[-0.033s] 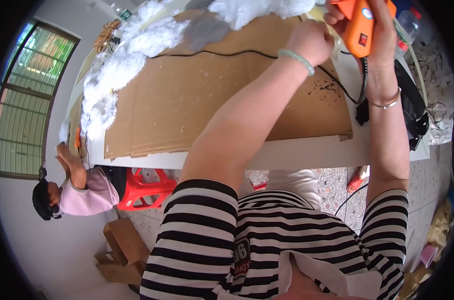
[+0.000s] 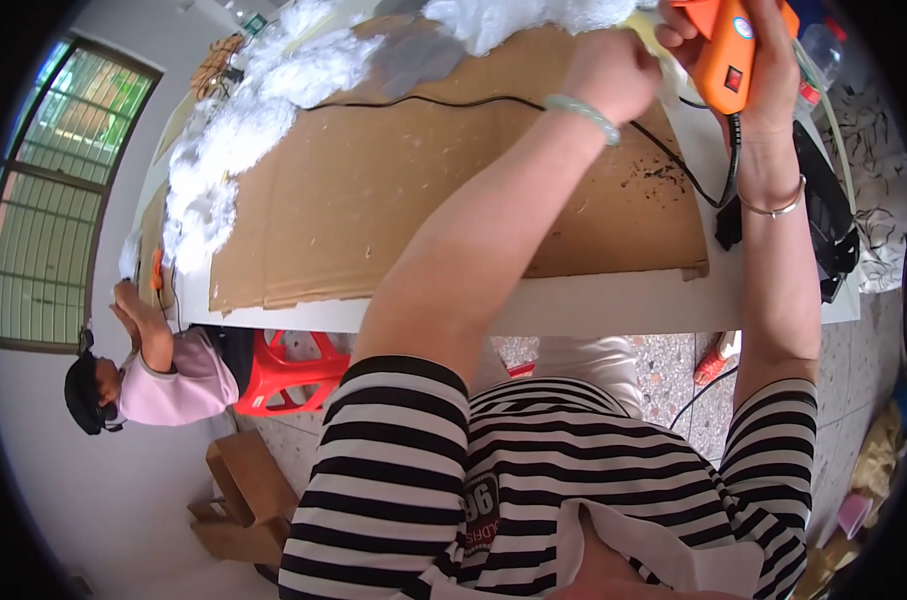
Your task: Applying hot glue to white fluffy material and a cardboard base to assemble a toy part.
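Observation:
My right hand (image 2: 777, 100) grips an orange glue gun (image 2: 726, 82) at the far right of the table, its handle and red switch turned toward me. A black cord (image 2: 732, 165) runs down from the handle's end. The top of the gun is cut off by the picture's edge. Just left of it my left hand (image 2: 614, 75) is closed, knuckles up; what its fingers hold, if anything, is hidden. Beneath my left forearm lies a sheet of brown cardboard (image 2: 374, 200) on the white table (image 2: 594, 305).
Fluffy white stuffing (image 2: 244, 120) lines the cardboard's far and left edges. A black cable (image 2: 434, 100) crosses it. Black straps or bags (image 2: 824, 225) and a plastic bottle (image 2: 822, 55) are at right. At left a person in pink (image 2: 189, 385) sits on a red stool (image 2: 294, 375).
My left hand has shifted slightly left and away from me. The glue gun, in my right hand, has moved a little to the right.

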A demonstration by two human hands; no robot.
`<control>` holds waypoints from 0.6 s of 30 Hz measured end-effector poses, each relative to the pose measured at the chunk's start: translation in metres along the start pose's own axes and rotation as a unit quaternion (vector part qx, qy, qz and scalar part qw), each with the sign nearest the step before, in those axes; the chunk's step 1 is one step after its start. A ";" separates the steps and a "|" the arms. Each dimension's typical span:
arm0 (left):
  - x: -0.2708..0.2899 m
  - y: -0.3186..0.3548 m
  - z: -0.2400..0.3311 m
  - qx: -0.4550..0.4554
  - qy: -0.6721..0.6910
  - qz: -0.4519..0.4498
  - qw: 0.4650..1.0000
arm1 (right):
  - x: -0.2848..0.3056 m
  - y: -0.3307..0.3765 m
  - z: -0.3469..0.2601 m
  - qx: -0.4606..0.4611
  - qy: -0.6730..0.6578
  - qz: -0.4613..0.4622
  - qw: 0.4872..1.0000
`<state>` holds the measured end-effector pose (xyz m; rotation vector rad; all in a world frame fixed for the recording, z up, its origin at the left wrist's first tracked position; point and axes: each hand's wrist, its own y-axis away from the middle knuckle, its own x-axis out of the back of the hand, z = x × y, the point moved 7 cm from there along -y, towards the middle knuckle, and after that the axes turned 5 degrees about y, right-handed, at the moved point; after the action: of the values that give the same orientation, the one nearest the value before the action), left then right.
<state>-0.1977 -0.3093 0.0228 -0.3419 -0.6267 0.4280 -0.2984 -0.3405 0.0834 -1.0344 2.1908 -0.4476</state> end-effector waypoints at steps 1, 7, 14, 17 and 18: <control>0.029 0.007 -0.007 -0.023 0.009 0.064 0.998 | -0.001 -0.001 0.001 -0.005 -0.018 0.003 1.000; 0.107 0.087 -0.047 0.107 0.396 0.144 0.901 | 0.004 0.000 0.021 -0.020 0.048 -0.022 0.998; 0.150 0.164 -0.045 0.137 0.488 0.189 0.841 | -0.020 0.024 0.066 -0.139 0.093 0.033 0.985; 0.152 0.177 -0.038 0.149 0.477 0.224 0.837 | -0.014 0.031 0.087 -0.172 0.114 -0.090 0.974; 0.154 0.181 -0.040 0.150 0.477 0.226 0.836 | -0.020 0.033 0.088 -0.173 0.114 -0.091 0.974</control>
<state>-0.1113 -0.0872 -0.0106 -0.3530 0.5207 0.7210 -0.2463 -0.3065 0.0107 -1.4426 2.4452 -0.2797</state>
